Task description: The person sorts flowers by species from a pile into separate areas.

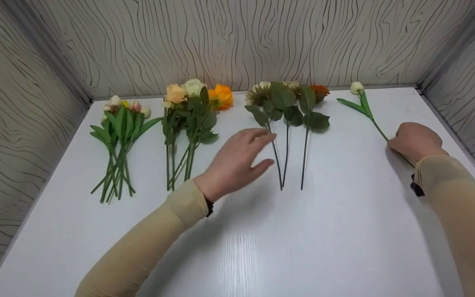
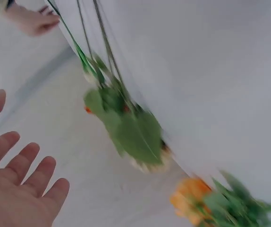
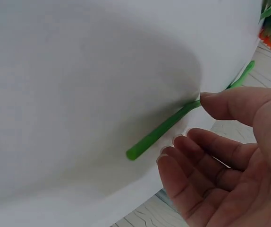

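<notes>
At the right, my right hand [image 1: 417, 141] pinches the green stem of a single white tulip [image 1: 357, 87] near its lower part. In the right wrist view the thumb of this right hand [image 3: 230, 156] is at the stem [image 3: 161, 131], with the other fingers curled beneath; the stem's cut end sticks out past them. My left hand [image 1: 237, 161] hovers with spread fingers and holds nothing. Just beyond it lie several dark-leaved stems [image 1: 287, 152] with cream flowers and an orange-red flower [image 1: 320, 91]. The left wrist view shows the left palm [image 2: 12, 189] with fingers apart.
A bunch of tulips [image 1: 120, 128] lies far left on the white table [image 1: 237, 255]. Beside it is a bunch of roses [image 1: 192, 88] with an orange flower [image 1: 221, 97]. A wood-patterned wall [image 1: 237, 41] stands behind, with side walls at left and right.
</notes>
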The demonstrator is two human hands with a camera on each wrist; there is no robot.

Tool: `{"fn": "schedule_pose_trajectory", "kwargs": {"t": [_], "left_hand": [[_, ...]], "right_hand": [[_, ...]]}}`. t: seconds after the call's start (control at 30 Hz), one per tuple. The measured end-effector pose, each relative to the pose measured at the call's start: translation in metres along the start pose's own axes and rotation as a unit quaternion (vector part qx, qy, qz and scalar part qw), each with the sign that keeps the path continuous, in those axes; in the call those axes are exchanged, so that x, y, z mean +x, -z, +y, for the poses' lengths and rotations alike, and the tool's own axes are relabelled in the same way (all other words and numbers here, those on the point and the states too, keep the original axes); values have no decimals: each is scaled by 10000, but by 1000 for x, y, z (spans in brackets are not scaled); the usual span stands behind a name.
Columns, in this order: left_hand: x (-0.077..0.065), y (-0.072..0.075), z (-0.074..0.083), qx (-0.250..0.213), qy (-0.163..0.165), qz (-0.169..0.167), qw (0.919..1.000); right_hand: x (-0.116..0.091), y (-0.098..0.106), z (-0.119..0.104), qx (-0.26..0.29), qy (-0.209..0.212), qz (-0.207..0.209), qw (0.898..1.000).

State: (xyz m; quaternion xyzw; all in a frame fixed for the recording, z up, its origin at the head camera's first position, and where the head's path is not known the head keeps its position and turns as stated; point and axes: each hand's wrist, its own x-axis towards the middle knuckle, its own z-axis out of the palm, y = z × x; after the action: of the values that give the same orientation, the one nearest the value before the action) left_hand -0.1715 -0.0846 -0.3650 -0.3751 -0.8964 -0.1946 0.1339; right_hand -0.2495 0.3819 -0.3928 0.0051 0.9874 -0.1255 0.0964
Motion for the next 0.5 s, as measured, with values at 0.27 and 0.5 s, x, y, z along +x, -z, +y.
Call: {"fn": "schedule_pose_trajectory", "kwargs": {"t": [0.27,0.5], "left_hand": [[13,-37,59,90,-1000,-544,9935],[22,-61,88,69,-1251,-1090,9861]], "right_hand": [[-1,6,10,-263,-50,-348,9990],[0,6,10,-501,-57,-439,9978]]}}
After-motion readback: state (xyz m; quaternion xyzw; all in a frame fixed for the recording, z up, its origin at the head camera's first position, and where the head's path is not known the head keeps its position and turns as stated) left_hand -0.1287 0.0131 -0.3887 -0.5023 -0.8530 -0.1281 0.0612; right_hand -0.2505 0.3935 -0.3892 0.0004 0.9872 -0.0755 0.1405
